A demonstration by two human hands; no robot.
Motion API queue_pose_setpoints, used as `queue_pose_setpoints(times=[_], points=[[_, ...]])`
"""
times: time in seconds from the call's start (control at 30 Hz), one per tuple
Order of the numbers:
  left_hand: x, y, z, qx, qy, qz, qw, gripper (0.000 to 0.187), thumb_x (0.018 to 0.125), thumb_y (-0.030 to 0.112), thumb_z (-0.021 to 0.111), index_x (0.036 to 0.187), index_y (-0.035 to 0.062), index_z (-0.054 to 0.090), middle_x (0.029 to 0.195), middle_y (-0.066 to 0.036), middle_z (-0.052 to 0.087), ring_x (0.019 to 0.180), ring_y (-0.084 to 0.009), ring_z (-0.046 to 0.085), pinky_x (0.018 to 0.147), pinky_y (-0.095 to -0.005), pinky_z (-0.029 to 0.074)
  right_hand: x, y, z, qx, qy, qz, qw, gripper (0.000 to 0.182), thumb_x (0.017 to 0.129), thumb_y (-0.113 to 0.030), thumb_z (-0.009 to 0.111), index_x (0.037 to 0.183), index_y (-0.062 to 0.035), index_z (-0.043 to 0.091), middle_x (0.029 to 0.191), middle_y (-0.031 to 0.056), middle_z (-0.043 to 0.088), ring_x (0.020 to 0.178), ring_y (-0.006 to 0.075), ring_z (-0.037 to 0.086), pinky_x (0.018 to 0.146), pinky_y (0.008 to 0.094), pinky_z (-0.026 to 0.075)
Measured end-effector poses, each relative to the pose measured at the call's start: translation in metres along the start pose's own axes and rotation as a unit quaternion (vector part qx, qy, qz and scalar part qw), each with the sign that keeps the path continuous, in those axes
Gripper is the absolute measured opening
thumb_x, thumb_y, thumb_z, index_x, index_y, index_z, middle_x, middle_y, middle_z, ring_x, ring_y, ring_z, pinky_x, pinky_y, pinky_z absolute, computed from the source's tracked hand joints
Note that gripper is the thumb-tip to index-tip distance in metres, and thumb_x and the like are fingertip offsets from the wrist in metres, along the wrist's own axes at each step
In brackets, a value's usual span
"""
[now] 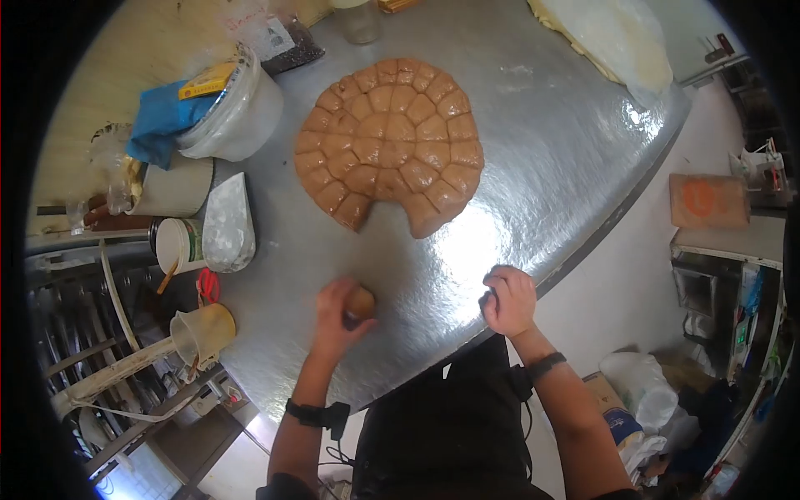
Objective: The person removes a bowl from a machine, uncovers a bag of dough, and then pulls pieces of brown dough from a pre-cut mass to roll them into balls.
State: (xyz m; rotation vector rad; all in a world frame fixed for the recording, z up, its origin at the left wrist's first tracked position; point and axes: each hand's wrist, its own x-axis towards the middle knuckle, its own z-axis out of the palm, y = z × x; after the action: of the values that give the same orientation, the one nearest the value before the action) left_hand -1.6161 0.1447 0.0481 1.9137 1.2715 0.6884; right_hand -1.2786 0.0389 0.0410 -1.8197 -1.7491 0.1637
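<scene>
A large round slab of brown dough (392, 137), scored into several pieces, lies on the metal table. Its near edge has a gap where pieces are absent. My left hand (337, 312) curls around a small brown dough ball (360, 304) on the tabletop below that gap. To the right, near the table's edge, my right hand (511, 300) has its fingers curled in; what lies under them is mostly hidden. Both wrists wear black bands.
Along the left of the metal table (550, 150) stand a white tub (242, 112), a scoop (227, 223), a lidded container (177, 242) and a measuring jug (204, 331). Plastic-covered pale dough (621, 46) lies at the far right. The table's edge curves down the right side.
</scene>
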Motion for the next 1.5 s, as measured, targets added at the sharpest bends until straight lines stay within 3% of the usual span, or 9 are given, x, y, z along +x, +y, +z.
queue_pose_setpoints(times=[0.13, 0.2, 0.27, 0.53, 0.6, 0.77, 1.1, 1.2, 1.5], points=[[0.013, 0.006, -0.005, 0.108, -0.109, 0.014, 0.988, 0.065, 0.071, 0.011, 0.081, 0.129, 0.0059, 0.052, 0.126, -0.011, 0.057, 0.117, -0.028, 0.054, 0.101, -0.0396, 0.043, 0.002, -0.002, -0.002, -0.011, 0.001, 0.002, 1.0, 0.025, 0.068, -0.011, 0.058, 0.093, -0.0105, 0.06, 0.101, 0.0066, 0.06, 0.095, 0.0288, 0.058, 0.082, 0.0414, 0.043], [0.018, -0.011, -0.015, -0.088, 0.093, -0.151, 0.98, 0.058, 0.074, 0.012, 0.08, 0.126, 0.0072, 0.056, 0.121, -0.013, 0.059, 0.109, -0.0311, 0.057, 0.097, -0.0412, 0.045, 0.002, -0.002, -0.002, -0.003, -0.005, 0.008, 1.0, 0.024, 0.069, -0.012, 0.058, 0.093, -0.0108, 0.06, 0.101, 0.0066, 0.06, 0.096, 0.0285, 0.058, 0.082, 0.0418, 0.043], [0.038, -0.006, -0.04, -0.028, 0.212, -0.143, 0.966, 0.062, 0.076, 0.015, 0.08, 0.131, 0.005, 0.052, 0.124, -0.016, 0.058, 0.109, -0.033, 0.058, 0.098, -0.0414, 0.045, 0.001, -0.002, -0.002, -0.005, -0.009, 0.009, 1.0, 0.024, 0.069, -0.012, 0.058, 0.092, -0.011, 0.061, 0.101, 0.0069, 0.06, 0.097, 0.0283, 0.057, 0.083, 0.042, 0.043], [0.073, 0.006, -0.018, 0.317, 0.293, -0.074, 0.899, 0.06, 0.079, 0.015, 0.074, 0.132, 0.002, 0.05, 0.129, -0.017, 0.055, 0.121, -0.0348, 0.05, 0.106, -0.0471, 0.035, 0.0, -0.002, 0.0, -0.018, -0.011, 0.009, 1.0, 0.024, 0.07, -0.013, 0.058, 0.094, -0.0113, 0.06, 0.102, 0.007, 0.059, 0.098, 0.029, 0.056, 0.084, 0.0423, 0.043], [0.079, 0.041, -0.001, 0.223, 0.108, -0.009, 0.969, 0.053, 0.078, 0.014, 0.073, 0.127, 0.0026, 0.054, 0.127, -0.016, 0.056, 0.119, -0.0355, 0.05, 0.105, -0.0463, 0.036, 0.0, -0.002, 0.0, -0.015, -0.011, 0.005, 1.0, 0.025, 0.07, -0.013, 0.058, 0.094, -0.0115, 0.06, 0.102, 0.007, 0.059, 0.097, 0.0291, 0.056, 0.084, 0.0423, 0.043], [0.119, 0.04, 0.054, 0.267, 0.067, 0.123, 0.954, 0.033, 0.086, 0.008, 0.06, 0.119, 0.0056, 0.058, 0.116, -0.013, 0.06, 0.105, -0.0344, 0.057, 0.092, -0.0452, 0.045, 0.0, 0.001, 0.001, -0.018, -0.018, 0.003, 1.0, 0.025, 0.07, -0.013, 0.058, 0.094, -0.0119, 0.059, 0.102, 0.0072, 0.059, 0.096, 0.0293, 0.056, 0.083, 0.0426, 0.043], [0.132, 0.023, 0.066, 0.313, 0.09, 0.057, 0.944, 0.029, 0.089, 0.005, 0.05, 0.117, 0.0066, 0.058, 0.11, -0.013, 0.06, 0.096, -0.0342, 0.059, 0.08, -0.0467, 0.049, -0.001, 0.0, 0.002, -0.016, -0.004, -0.006, 1.0, 0.023, 0.07, -0.013, 0.058, 0.093, -0.0119, 0.059, 0.102, 0.0074, 0.059, 0.096, 0.0296, 0.056, 0.082, 0.0428, 0.042], [0.14, 0.036, 0.054, 0.33, -0.019, -0.066, 0.942, 0.03, 0.087, 0.007, 0.054, 0.117, 0.0086, 0.057, 0.114, -0.014, 0.058, 0.098, -0.0358, 0.06, 0.078, -0.048, 0.05, -0.002, 0.0, 0.003, -0.018, -0.004, -0.01, 1.0, 0.023, 0.07, -0.014, 0.058, 0.093, -0.0119, 0.059, 0.102, 0.0075, 0.059, 0.096, 0.0296, 0.056, 0.083, 0.0427, 0.042], [0.014, 0.057, 0.016, 0.047, -0.132, -0.079, 0.987, 0.022, 0.084, 0.004, 0.059, 0.105, 0.0085, 0.063, 0.094, -0.015, 0.066, 0.09, -0.035, 0.064, 0.079, -0.0405, 0.051, -0.003, 0.001, 0.003, -0.023, -0.006, -0.008, 1.0, 0.023, 0.071, -0.014, 0.058, 0.094, -0.0116, 0.059, 0.103, 0.0081, 0.059, 0.097, 0.0299, 0.055, 0.085, 0.0428, 0.042]])
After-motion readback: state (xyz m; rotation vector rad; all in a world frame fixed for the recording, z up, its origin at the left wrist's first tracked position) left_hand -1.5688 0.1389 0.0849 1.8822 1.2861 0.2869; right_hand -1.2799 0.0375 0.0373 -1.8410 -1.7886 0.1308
